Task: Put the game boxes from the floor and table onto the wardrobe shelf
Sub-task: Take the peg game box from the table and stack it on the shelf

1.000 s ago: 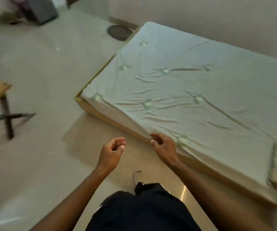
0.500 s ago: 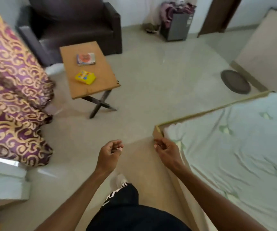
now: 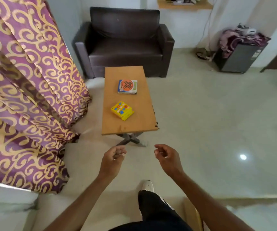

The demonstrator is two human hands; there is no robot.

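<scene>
Yellow game box (image 3: 122,110) on the small wooden table (image 3: 135,125), nearer its front edge and turned at an angle. Blue-and-orange game box (image 3: 127,86) farther back on the same tabletop, well apart from the yellow one and roughly square to the edges. Print on both lids too small to read.

Just short of the table's near edge, left hand (image 3: 112,160) and right hand (image 3: 167,158) held out over the pale floor (image 3: 201,130), apart from each other, fingers loosely curled, gripping nothing, touching neither box.

Behind the table, a dark brown sofa (image 3: 124,44) against the wall. On the left, a purple curtain (image 3: 26,97) with gold scrolls. At far right, a grey cabinet (image 3: 236,59), possibly a small fridge, draped with pinkish cloth. Between the forearms, a white shoe toe (image 3: 148,185).
</scene>
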